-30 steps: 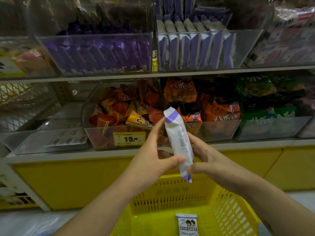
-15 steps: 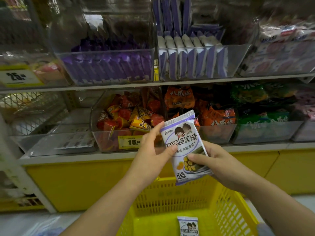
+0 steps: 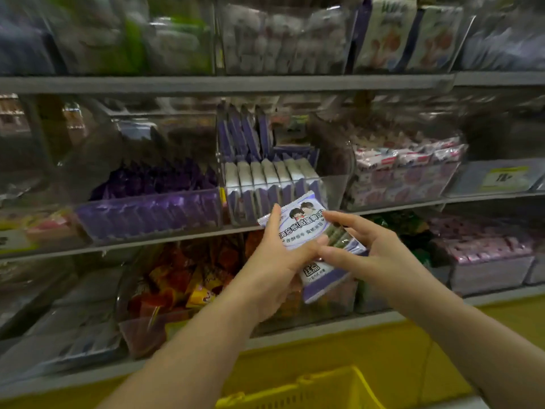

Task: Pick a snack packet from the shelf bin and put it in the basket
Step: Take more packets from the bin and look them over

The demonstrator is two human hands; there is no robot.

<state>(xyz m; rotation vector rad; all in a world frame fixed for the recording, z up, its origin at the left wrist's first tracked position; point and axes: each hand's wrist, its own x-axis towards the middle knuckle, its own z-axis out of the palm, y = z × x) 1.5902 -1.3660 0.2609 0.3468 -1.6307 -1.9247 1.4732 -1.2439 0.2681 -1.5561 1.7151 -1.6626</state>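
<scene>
Dim, flat light; motion blur smears the shelves (image 3: 224,84) — worst at top and left — with wide-angle bowing at edges.

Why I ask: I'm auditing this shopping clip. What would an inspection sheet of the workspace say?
Surface: grey shelf in tiers carrying clear bins; the picture is blurred.
Job's things: snack packet, white and purple, held up in front of the shelf bin of like packets; yellow basket below, only its rim in view.
Clutter: bin of purple packets to the left; bin of orange and red snacks below; pink and white packets to the right.
Grippers: left hand grips the snack packet, thumb across its front; right hand has its fingers spread, fingertips touching the packet.
Cables: nothing seen.
Surroundings: yellow shelf base; top tier too blurred to tell.
</scene>
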